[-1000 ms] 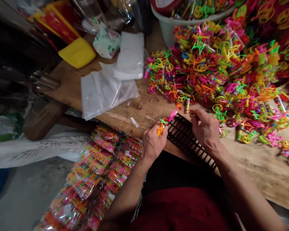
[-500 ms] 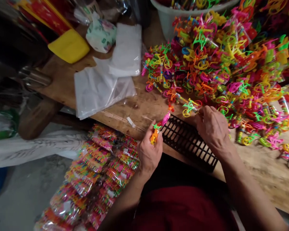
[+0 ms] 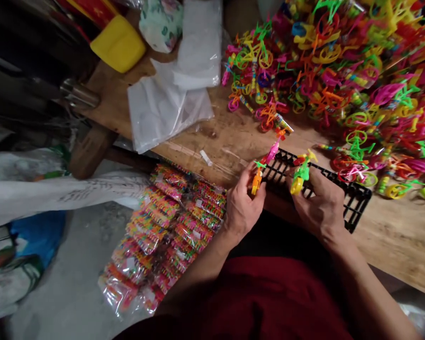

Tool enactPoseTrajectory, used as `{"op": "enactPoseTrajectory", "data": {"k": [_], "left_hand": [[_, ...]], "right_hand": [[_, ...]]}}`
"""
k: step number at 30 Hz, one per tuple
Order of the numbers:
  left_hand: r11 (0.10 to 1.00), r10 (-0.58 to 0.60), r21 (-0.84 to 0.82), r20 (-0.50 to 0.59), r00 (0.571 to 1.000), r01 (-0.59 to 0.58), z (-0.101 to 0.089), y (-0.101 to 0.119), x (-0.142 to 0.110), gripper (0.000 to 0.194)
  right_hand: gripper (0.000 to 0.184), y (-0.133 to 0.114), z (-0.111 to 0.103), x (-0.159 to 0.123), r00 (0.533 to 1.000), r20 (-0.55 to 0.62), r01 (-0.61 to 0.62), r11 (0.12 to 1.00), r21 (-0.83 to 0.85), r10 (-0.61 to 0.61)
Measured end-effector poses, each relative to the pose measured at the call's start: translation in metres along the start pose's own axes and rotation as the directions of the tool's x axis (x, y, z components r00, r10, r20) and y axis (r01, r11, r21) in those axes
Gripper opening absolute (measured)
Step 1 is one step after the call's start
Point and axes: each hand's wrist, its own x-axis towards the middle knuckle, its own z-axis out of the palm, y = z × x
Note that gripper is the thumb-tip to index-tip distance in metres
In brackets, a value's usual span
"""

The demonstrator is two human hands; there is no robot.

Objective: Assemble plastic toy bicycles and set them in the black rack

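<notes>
Between the thumb and fingers of my left hand (image 3: 243,204) is an orange, green and pink toy bicycle (image 3: 258,178), held over the left end of a black slotted rack (image 3: 357,193). My right hand (image 3: 320,200) pinches a green and yellow toy bicycle (image 3: 301,175) above the middle of the same rack. The rack lies along the table's near edge, partly covered by both hands. Just past its left end, an orange toy bicycle (image 3: 269,115) with a candy-filled tube lies on the wood.
A big heap of colourful toy bicycles (image 3: 340,71) covers the table's right side. Clear plastic bags (image 3: 166,108) lie at left, near a yellow object (image 3: 118,43) and a metal cup (image 3: 80,93). Packed bags of toys (image 3: 173,226) stand below the edge.
My right hand has come back from the heap's edge with a green and yellow toy bicycle, now over the rack. My left hand keeps its hold. The whole view has shifted.
</notes>
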Motion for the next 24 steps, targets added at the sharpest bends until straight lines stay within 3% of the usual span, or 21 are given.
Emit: {"op": "enactPoseTrajectory", "data": {"k": [4,7,15,19,24], "left_hand": [[0.999,-0.024,-0.022,0.024,0.999,0.025,0.0,-0.004,-0.003,0.028],[0.999,-0.024,-0.022,0.022,0.999,0.025,0.0,-0.004,-0.002,0.027],[0.999,-0.028,0.045,0.066,0.997,0.025,-0.004,-0.01,-0.003,0.044],[1.0,-0.02,0.026,0.1,0.995,0.018,-0.002,-0.013,-0.003,0.051],[0.997,0.01,-0.078,0.161,0.987,0.003,-0.007,-0.015,-0.001,0.065]], "right_hand": [[0.015,-0.005,0.007,-0.007,1.0,-0.002,-0.005,0.99,0.143,0.006],[0.013,-0.007,0.016,-0.008,1.0,0.014,-0.02,0.988,0.152,0.018],[0.014,-0.012,0.026,-0.006,0.997,0.069,0.013,0.998,0.068,-0.018],[0.012,-0.014,0.026,-0.007,0.997,0.06,0.037,0.997,0.075,-0.041],[0.014,-0.014,0.026,-0.005,0.992,0.114,0.059,0.997,-0.042,-0.054]]}}
